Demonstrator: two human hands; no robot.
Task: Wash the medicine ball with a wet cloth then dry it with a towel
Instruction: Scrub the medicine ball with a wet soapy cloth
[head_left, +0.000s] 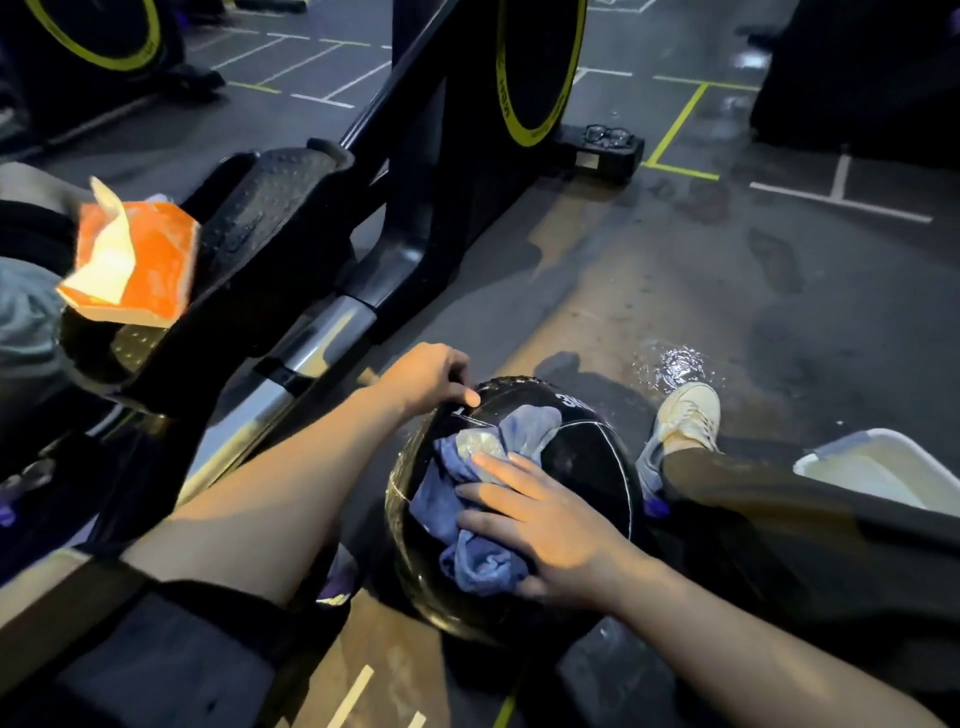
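i find the medicine ball (571, 467) on the floor (649, 270) between the legs, near the lower middle of the view, black and glistening with white seam lines. the right hand (540, 519) lies flat over a bunched blue cloth (467, 519), fingers straight and spread, pressing the cloth onto the near upper face of the ball; that grip is open, not curled. the left hand (431, 376) sits on the ball's far left shoulder, fingers curled over the top edge with the thumb on the surface; its grip is clamped on the ball, steadying it.

the relation that matters: the ball lies directly beneath the right hand, and the uncovered surface runs away from that hand, to the right and far side. the right hand is nearer that area; i judge the cloth must travel that way while the left hand holds or turns the ball.

a puddle (675, 364) shines on the floor beyond the ball. a white basin (878, 467) stands at the right edge. an orange box (135, 260) rests on gym equipment at left. i judge washing is under way; no towel can be identified.
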